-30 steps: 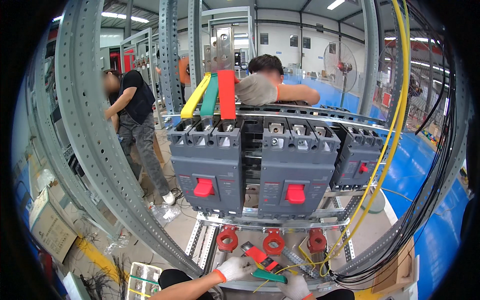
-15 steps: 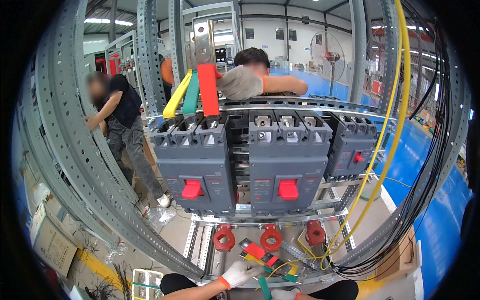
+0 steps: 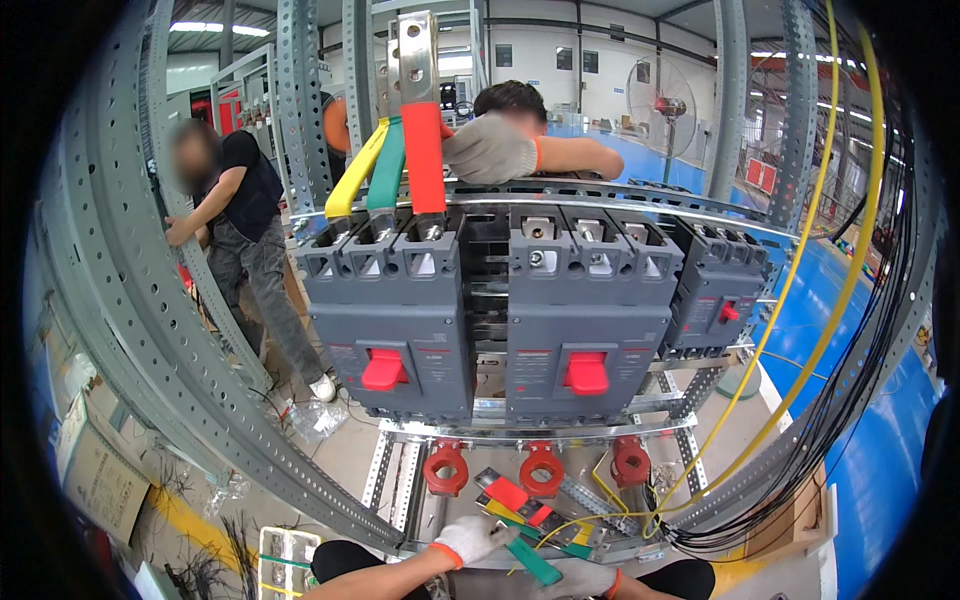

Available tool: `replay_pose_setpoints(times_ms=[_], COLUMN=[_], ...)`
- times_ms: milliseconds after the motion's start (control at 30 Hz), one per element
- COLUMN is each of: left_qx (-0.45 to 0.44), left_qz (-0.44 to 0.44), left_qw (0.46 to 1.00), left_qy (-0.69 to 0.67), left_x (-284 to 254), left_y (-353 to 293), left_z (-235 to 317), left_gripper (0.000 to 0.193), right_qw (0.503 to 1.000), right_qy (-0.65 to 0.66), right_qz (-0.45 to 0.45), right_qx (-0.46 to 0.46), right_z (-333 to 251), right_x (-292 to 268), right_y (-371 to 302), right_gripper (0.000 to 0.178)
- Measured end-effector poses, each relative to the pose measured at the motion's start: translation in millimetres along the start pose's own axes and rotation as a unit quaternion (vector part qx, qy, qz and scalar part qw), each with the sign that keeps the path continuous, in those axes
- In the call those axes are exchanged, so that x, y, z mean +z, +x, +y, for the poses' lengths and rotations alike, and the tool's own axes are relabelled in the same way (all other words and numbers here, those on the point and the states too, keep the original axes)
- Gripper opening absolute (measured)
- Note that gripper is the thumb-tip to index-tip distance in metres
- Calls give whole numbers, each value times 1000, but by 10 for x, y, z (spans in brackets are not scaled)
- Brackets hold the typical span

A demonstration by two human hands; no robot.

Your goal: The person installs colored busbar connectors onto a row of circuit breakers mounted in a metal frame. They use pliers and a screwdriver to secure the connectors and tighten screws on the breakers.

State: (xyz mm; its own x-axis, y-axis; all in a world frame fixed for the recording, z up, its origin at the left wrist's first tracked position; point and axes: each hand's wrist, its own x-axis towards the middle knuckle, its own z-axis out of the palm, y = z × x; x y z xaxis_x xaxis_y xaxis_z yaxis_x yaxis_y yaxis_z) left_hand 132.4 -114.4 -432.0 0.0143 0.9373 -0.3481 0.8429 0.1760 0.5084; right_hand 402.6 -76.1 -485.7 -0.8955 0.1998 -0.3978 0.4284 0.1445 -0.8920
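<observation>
Green-sleeved busbar [image 3: 531,561], low in the cabinet beneath the breakers, gripped by the gloved left hand [image 3: 470,538] with fingers curled around it; the gloved right hand [image 3: 580,577] rests at its lower end, its finger state not discernible. Red and yellow sleeved bars [image 3: 512,497] lie loose just above. The left breaker [image 3: 392,315] already carries three coloured bars [image 3: 398,165] on top; the middle breaker [image 3: 585,320] terminals stand bare. A co-worker's gloved hand [image 3: 490,148] rests behind the frame.

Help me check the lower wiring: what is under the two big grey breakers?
Under the grey breakers sit three red ring-shaped parts on the frame. Below them, red, yellow and green-sleeved bars lie by the gloved left hand and right hand. The breakers hide their own undersides.
</observation>
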Motion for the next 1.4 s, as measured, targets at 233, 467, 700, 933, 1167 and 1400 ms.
replay_pose_setpoints(times_ms=[233,467,700,933,1167,1400], left_qx=[-38,-51,-136,48,-29,-66], left_qz=[46,52,-133,35,-53,-124], left_qw=[985,994,944,994,998,987], left_qy=[-159,-77,-271,-86,-12,-73], left_x=[-123,-23,132,296,-20,-81], left_y=[-56,-83,16,203,277,206], left_z=[-40,-17,-69,-242,-128,-145], left_gripper=[51,50,73,60,90,99], right_qw=[988,929,910,915,946,949], right_qy=[-45,-213,-243,-183,33,-109], right_qz=[145,278,311,356,298,267], right_qx=[9,118,124,54,124,125], right_z=[-518,-192,-127,-30,-133,-150], right_x=[-202,-21,25,110,97,16], right_y=[-185,29,101,204,196,163], right_gripper=[50,40,33,34,36,48])
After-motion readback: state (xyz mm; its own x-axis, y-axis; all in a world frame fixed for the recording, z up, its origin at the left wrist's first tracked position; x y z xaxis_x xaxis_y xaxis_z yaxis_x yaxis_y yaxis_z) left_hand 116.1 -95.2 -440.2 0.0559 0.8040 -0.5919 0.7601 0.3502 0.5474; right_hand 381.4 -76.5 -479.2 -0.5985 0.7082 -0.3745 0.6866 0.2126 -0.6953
